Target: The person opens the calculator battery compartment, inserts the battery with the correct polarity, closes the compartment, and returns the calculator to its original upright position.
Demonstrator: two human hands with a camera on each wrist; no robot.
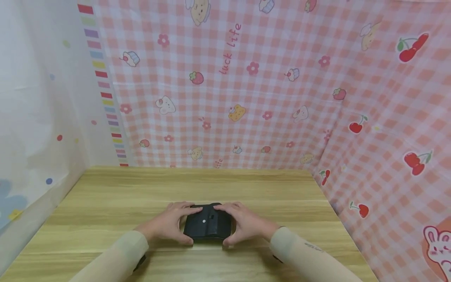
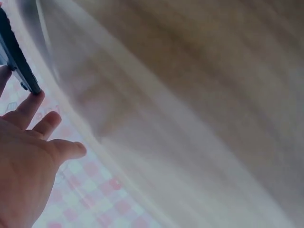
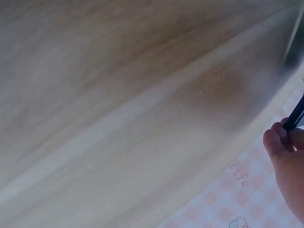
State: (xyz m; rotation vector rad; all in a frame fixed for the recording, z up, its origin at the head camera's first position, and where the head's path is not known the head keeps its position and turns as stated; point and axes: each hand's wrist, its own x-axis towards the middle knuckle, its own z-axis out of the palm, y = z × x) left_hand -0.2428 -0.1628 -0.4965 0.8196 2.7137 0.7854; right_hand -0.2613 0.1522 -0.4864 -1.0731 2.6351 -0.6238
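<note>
A black, flat, wallet-like case (image 1: 195, 229) is held low over the wooden table in the head view. It has a raised band across its middle and a small pale round spot. My left hand (image 1: 168, 223) grips its left end, thumb at the near corner and fingers along the top. On the right end, my right hand (image 1: 246, 224) grips it the same way. In the left wrist view, fingertips of the left hand (image 2: 26, 156) touch the case's dark edge (image 2: 18, 54). The right wrist view has the right hand (image 3: 289, 164) pinching the case's thin edge (image 3: 295, 115). Its underside is hidden.
The wood-grain table (image 1: 197, 184) spreads around both hands. Behind it hangs a pink checked cloth (image 1: 218, 94) with printed figures, which continues along the right side. A white cloth (image 1: 38, 117) closes off the left.
</note>
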